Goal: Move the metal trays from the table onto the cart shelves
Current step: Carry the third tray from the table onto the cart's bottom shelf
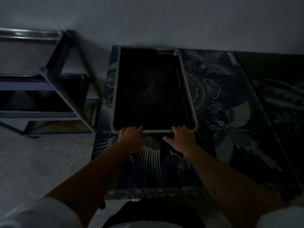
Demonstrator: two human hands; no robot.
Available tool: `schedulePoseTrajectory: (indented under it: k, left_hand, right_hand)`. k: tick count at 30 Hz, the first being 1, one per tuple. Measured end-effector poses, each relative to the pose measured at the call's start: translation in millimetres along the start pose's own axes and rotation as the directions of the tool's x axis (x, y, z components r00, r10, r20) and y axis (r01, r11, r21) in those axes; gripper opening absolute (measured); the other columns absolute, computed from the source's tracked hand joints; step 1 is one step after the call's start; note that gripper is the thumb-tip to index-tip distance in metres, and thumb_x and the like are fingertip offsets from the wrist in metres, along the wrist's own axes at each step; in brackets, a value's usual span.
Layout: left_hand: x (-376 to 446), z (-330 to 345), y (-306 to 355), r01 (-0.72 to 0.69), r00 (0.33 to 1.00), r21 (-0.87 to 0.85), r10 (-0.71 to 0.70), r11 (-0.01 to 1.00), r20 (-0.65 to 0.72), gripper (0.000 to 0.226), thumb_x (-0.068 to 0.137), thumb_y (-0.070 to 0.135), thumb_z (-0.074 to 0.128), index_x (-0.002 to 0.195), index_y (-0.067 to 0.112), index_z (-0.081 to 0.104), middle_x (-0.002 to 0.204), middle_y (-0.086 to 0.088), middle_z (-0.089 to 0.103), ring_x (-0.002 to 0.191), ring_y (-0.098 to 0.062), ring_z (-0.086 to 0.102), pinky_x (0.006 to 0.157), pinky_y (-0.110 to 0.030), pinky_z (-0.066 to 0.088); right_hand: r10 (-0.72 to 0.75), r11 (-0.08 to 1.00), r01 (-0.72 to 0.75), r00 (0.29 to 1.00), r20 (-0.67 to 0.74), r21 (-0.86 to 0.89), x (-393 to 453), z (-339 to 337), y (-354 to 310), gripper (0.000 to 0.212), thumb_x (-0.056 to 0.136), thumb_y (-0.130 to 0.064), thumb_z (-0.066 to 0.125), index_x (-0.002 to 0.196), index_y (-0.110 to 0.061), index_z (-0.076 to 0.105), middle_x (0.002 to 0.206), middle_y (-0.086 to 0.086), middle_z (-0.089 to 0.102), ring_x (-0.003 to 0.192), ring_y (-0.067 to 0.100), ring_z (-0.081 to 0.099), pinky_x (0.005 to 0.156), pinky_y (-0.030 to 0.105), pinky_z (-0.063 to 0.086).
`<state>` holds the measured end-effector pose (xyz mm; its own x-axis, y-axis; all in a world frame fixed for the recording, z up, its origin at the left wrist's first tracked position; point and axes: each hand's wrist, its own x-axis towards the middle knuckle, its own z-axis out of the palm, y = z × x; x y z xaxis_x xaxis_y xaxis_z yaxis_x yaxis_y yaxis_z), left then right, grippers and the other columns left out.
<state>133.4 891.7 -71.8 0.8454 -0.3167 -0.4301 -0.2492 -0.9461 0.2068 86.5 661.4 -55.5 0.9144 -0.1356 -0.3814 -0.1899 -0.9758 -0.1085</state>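
Observation:
A large rectangular metal tray (pixel 189 89) with a dark inside and a pale rim lies lengthwise on the patterned table (pixel 230 129), near its left edge. Both hands rest at the tray's near short edge. My left hand (pixel 131 137) has its fingers on the near left corner of the rim. My right hand (pixel 181 137) has its fingers curled over the rim toward the near right corner, thumb spread on the cloth. The scene is very dark, so the grip under the rim is hidden. The metal cart (pixel 54 83) with tiered shelves stands to the left of the table.
The table carries a dark cloth with pale bird and flower patterns (pixel 233 129). A second dark surface (pixel 279 96) adjoins it on the right. A pale wall runs behind. A light floor (pixel 41 162) lies between me and the cart.

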Motion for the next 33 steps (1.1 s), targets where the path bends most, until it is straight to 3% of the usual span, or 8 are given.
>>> schedulePoseTrajectory:
  k: [2,5,12,18,23,27,30,33]
  left_hand:
    - [9,3,3,0.054,0.996,-0.036,-0.056,0.998,-0.069,0.065,0.083,0.075,0.033,0.129,0.034,0.055,0.133,-0.003,0.057,0.126,-0.026,0.046,0.103,-0.047,0.029]
    - [16,5,6,0.11,0.977,-0.134,-0.132,0.985,-0.166,0.042,0.086,0.064,0.046,0.103,0.033,0.067,0.111,-0.002,0.062,0.111,-0.025,0.054,0.089,-0.043,0.033]
    - [12,8,7,0.129,0.979,-0.156,-0.151,0.979,-0.14,0.04,0.085,0.065,0.049,0.102,0.034,0.067,0.107,0.0,0.061,0.109,-0.023,0.054,0.086,-0.042,0.031]
    - [-60,36,18,0.088,0.988,-0.148,-0.105,0.985,-0.113,0.041,0.087,0.066,0.046,0.106,0.036,0.067,0.105,0.004,0.061,0.105,-0.019,0.056,0.079,-0.037,0.031]
    - [-126,70,23,-0.008,0.995,-0.104,-0.003,0.994,-0.105,0.042,0.088,0.066,0.041,0.106,0.037,0.066,0.1,0.008,0.061,0.099,-0.018,0.057,0.071,-0.032,0.03]
    - [-139,77,18,-0.024,0.999,-0.13,0.018,0.991,-0.045,0.039,0.088,0.062,0.048,0.114,0.037,0.063,0.108,0.007,0.06,0.106,-0.019,0.056,0.075,-0.032,0.036]
    - [-121,50,15,-0.02,0.999,-0.214,0.01,0.977,-0.046,0.059,0.085,0.065,0.051,0.134,0.032,0.051,0.13,0.003,0.055,0.12,-0.02,0.051,0.092,-0.035,0.044]
    - [-84,1,-1,0.051,0.97,-0.185,-0.093,0.982,-0.227,0.07,0.083,0.067,0.052,0.14,0.028,0.044,0.14,-0.005,0.048,0.124,-0.027,0.048,0.097,-0.044,0.048]
  right_hand:
    - [-0.043,0.999,0.041,0.995,-0.092,-0.024,10,4,4,0.067,0.078,-0.076,0.036,0.114,-0.023,0.055,0.117,0.006,0.059,0.112,0.03,0.053,0.098,0.047,0.037]
    - [-0.109,0.994,0.111,0.985,-0.131,0.013,25,5,13,0.056,0.079,-0.073,0.041,0.092,-0.022,0.056,0.09,0.0,0.055,0.083,0.026,0.058,0.078,0.04,0.045]
    - [-0.174,0.978,0.175,0.984,-0.024,0.113,31,-1,25,0.052,0.069,-0.081,0.04,0.07,-0.029,0.045,0.078,-0.009,0.044,0.075,0.02,0.05,0.065,0.036,0.038]
    - [-0.207,0.96,0.175,0.969,0.134,0.217,-25,9,39,0.056,0.057,-0.086,0.048,0.071,-0.032,0.051,0.081,-0.01,0.05,0.072,0.012,0.052,0.059,0.031,0.04]
    - [-0.286,0.958,0.274,0.937,0.198,0.086,-80,30,49,0.061,0.055,-0.09,0.043,0.077,-0.034,0.056,0.081,-0.011,0.054,0.072,0.008,0.053,0.061,0.029,0.039]
    - [-0.361,0.918,0.392,0.887,0.288,-0.056,-90,34,46,0.073,0.06,-0.092,0.034,0.085,-0.029,0.06,0.085,-0.007,0.058,0.074,0.012,0.055,0.056,0.028,0.035]
    - [-0.418,0.883,0.452,0.88,0.223,-0.126,-71,24,45,0.083,0.059,-0.095,0.023,0.088,-0.029,0.064,0.088,-0.004,0.064,0.078,0.015,0.06,0.058,0.028,0.037]
    - [-0.372,0.928,0.372,0.927,-0.036,-0.025,-25,-3,53,0.064,0.077,-0.077,0.036,0.106,-0.028,0.064,0.103,0.0,0.064,0.093,0.022,0.061,0.074,0.033,0.048]
